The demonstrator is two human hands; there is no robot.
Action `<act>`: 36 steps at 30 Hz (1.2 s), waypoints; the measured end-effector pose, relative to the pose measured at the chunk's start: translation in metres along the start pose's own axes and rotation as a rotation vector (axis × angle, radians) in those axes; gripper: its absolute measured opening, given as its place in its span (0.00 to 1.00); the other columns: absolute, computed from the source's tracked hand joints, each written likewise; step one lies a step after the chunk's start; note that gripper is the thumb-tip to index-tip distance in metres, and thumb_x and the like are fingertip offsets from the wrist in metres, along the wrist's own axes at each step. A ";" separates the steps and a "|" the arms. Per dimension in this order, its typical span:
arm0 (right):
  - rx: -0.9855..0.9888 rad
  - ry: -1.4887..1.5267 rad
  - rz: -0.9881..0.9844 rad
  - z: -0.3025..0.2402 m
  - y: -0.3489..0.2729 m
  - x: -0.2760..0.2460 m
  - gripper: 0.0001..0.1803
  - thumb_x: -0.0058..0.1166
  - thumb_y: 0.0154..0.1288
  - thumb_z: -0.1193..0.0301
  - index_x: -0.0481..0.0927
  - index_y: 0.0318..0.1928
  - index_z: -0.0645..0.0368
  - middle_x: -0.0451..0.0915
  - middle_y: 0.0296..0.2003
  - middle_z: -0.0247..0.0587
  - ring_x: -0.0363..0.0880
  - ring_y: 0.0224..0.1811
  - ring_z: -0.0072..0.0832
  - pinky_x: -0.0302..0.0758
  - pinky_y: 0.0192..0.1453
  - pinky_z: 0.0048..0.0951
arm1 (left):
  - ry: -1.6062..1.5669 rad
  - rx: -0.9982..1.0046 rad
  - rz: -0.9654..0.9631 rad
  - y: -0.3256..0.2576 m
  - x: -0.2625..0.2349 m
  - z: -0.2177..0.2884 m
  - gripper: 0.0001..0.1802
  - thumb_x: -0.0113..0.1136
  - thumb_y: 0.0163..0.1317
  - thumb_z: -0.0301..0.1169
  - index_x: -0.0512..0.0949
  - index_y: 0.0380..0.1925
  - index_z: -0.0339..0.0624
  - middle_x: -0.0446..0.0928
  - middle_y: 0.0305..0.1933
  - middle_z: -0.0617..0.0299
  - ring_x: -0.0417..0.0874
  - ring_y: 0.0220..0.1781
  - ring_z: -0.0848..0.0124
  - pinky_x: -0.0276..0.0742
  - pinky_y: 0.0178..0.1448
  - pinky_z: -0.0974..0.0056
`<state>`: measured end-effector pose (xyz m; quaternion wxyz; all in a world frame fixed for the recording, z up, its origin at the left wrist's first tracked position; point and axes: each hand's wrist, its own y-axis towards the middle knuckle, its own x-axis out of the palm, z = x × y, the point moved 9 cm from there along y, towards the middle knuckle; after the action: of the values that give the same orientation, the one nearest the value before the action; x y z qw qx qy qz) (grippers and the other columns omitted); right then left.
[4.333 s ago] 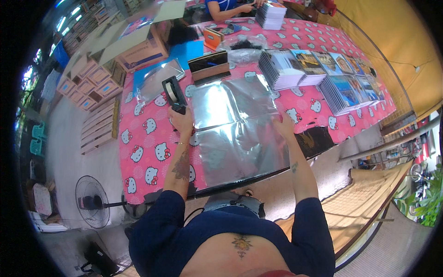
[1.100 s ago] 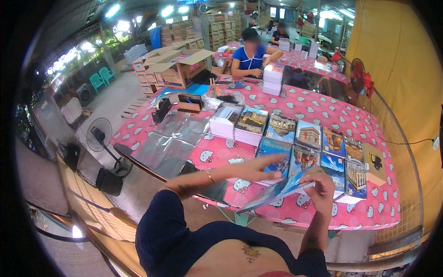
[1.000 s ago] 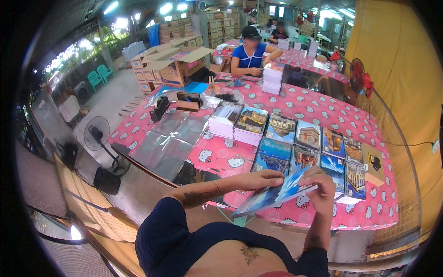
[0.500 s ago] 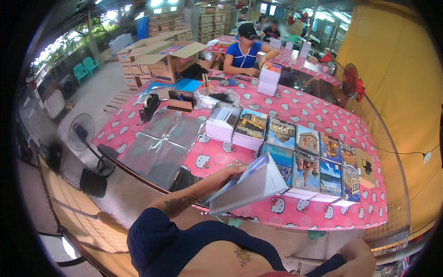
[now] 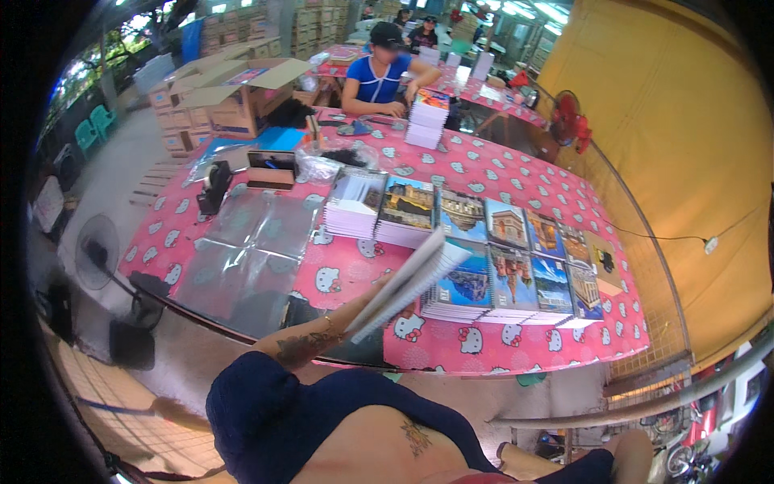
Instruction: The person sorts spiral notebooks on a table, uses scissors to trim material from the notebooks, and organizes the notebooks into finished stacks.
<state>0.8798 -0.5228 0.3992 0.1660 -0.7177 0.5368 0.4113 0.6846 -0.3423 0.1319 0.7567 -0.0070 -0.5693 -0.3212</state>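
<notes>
My left hand (image 5: 372, 297) is closed on a spiral notebook (image 5: 413, 280), lifted over the near edge of the table and tilted nearly edge-on. The notebook's pages hide part of my fingers. Just right of it stand stacked spiral notebooks (image 5: 514, 278) with photo covers of landmarks and scenery, set in two rows. Two taller stacks, one with a pale cover (image 5: 355, 194) and one showing a yellowish building (image 5: 409, 202), sit at the left end of these rows. My right arm (image 5: 633, 456) is bent at the lower right, and its hand does not show.
Clear plastic sheets (image 5: 242, 266) lie on the pink patterned table (image 5: 516, 189), near a tape dispenser (image 5: 214, 187). Across the table, a person in blue (image 5: 379, 81) sits by another notebook stack (image 5: 427, 121). Cartons (image 5: 230, 113) stand far left; fans (image 5: 98, 252) flank the table.
The notebook in my left hand has turned from showing a broad page side to nearly edge-on. The view has shifted, so the table sits further left and higher.
</notes>
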 end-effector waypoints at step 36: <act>2.193 -0.912 1.126 0.340 -0.706 -0.010 0.49 0.54 0.57 0.41 0.55 0.71 0.56 0.74 0.57 0.57 0.72 0.59 0.55 0.69 0.61 0.53 | -0.176 0.214 0.306 -0.076 -0.144 -0.005 0.35 0.46 0.69 0.46 0.57 0.66 0.30 0.66 0.34 0.59 0.72 0.33 0.68 0.68 0.48 0.58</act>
<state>1.3788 -0.0247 0.0571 0.6310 0.3123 0.7099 -0.0193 0.6307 -0.3360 -0.0217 0.7405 -0.0407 -0.6564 -0.1384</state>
